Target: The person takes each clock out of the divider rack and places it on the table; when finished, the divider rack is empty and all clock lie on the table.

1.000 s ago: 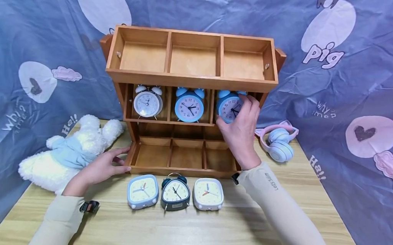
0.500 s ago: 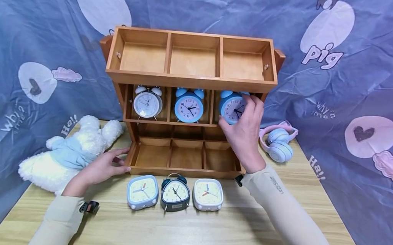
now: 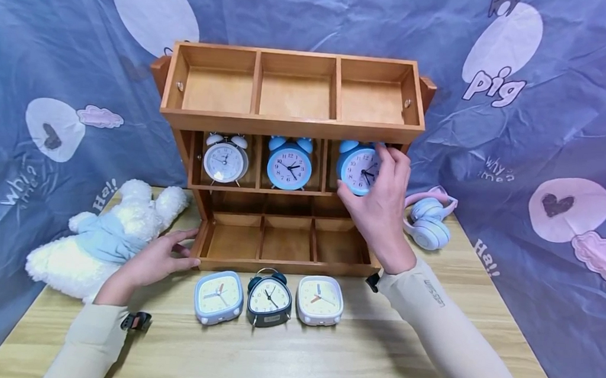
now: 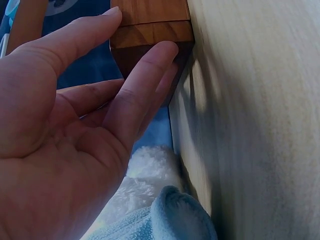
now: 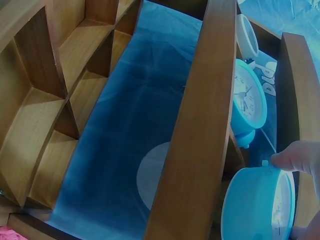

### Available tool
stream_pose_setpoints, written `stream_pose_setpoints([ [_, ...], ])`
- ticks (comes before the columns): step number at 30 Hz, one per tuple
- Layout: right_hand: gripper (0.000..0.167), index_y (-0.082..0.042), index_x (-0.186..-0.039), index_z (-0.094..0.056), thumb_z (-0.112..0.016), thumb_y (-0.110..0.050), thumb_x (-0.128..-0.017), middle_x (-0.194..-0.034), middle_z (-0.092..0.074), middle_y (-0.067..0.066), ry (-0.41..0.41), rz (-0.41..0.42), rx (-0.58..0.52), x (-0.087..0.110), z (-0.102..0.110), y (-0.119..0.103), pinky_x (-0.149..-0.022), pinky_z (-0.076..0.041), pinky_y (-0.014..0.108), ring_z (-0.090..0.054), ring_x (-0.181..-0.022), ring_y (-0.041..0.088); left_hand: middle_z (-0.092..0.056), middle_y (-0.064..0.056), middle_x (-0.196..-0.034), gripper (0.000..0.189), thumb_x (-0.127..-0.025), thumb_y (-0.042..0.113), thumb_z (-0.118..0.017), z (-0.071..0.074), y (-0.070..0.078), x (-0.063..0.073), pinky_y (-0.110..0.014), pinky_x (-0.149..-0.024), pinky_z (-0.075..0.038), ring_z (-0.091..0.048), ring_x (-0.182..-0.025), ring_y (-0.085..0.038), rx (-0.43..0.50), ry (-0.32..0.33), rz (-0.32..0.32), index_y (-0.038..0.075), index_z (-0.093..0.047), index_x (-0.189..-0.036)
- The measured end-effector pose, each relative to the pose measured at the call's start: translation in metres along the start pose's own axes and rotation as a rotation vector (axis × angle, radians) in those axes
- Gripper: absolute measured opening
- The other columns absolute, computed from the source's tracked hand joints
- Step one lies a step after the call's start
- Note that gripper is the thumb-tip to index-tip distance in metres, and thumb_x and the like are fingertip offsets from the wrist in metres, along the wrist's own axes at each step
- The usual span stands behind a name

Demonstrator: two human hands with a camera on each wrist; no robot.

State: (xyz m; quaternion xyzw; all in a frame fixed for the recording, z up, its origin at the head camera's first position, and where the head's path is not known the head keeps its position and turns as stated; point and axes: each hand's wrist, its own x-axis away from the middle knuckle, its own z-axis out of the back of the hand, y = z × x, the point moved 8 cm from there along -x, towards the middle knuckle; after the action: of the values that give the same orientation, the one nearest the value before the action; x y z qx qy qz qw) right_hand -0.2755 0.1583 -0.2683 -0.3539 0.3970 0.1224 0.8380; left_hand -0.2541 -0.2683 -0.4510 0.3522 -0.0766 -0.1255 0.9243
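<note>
Now, right hand (image 3: 378, 213) pinches right blue clock (image 3: 357, 167) | left hand (image 3: 155, 260), fingers apart, touches rack (image 3: 291, 129) | slackened pinch could tip clock out

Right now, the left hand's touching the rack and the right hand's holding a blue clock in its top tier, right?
No, wrong tier: the head view shows the right hand holding the blue clock in the middle tier. The left hand is touching the rack.

A white plush (image 3: 135, 211) in a blue top (image 3: 104, 237) is lying by the left edge of the worktop (image 3: 289, 366). Headphones (image 3: 430, 232) are resting near the worktop's back right corner. Printed cloth (image 3: 317, 12) is hanging behind.
</note>
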Motion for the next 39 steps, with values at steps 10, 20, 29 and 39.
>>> stream_pose_setpoints([
  [10,0.090,0.002,-0.158,-0.053,-0.094,-0.024,-0.082,-0.153,-0.046,0.029,-0.022,-0.037,-0.011,0.008,0.010,0.003,-0.121,-0.045,0.055,-0.044,-0.146,0.046,-0.072,-0.030,-0.138,0.080,-0.103,0.026,-0.084,0.000,0.001,0.000,-0.029,-0.076,-0.057,-0.074,-0.114,-0.033,-0.002,-0.002,0.001,-0.009,-0.046,-0.165],
  [20,0.091,0.002,-0.158,-0.055,-0.095,-0.025,-0.081,-0.153,-0.047,0.029,-0.033,-0.058,-0.017,0.018,0.025,0.006,-0.119,-0.044,0.057,-0.045,-0.145,0.045,-0.071,-0.030,-0.139,0.081,-0.104,0.027,-0.083,-0.003,0.003,-0.004,-0.032,-0.079,-0.058,-0.074,-0.115,-0.033,-0.001,-0.006,-0.011,-0.009,-0.045,-0.166],
  [29,0.092,0.004,-0.158,-0.054,-0.096,-0.021,-0.081,-0.153,-0.047,0.030,-0.104,-0.068,-0.028,0.038,0.024,0.001,-0.116,-0.045,0.058,-0.046,-0.144,0.046,-0.068,-0.029,-0.146,0.080,-0.103,0.027,-0.084,0.001,-0.004,0.001,-0.028,-0.078,-0.057,-0.074,-0.114,-0.029,0.000,0.016,-0.012,-0.007,-0.047,-0.165],
  [39,0.091,0.002,-0.156,-0.056,-0.096,-0.015,-0.076,-0.150,-0.050,0.029,-0.164,-0.105,-0.027,0.067,0.032,0.009,-0.113,-0.046,0.058,-0.048,-0.142,0.046,-0.067,-0.031,-0.148,0.080,-0.103,0.025,-0.084,0.000,-0.002,-0.001,-0.028,-0.079,-0.057,-0.074,-0.114,-0.029,-0.001,0.011,-0.016,-0.008,-0.047,-0.165],
])
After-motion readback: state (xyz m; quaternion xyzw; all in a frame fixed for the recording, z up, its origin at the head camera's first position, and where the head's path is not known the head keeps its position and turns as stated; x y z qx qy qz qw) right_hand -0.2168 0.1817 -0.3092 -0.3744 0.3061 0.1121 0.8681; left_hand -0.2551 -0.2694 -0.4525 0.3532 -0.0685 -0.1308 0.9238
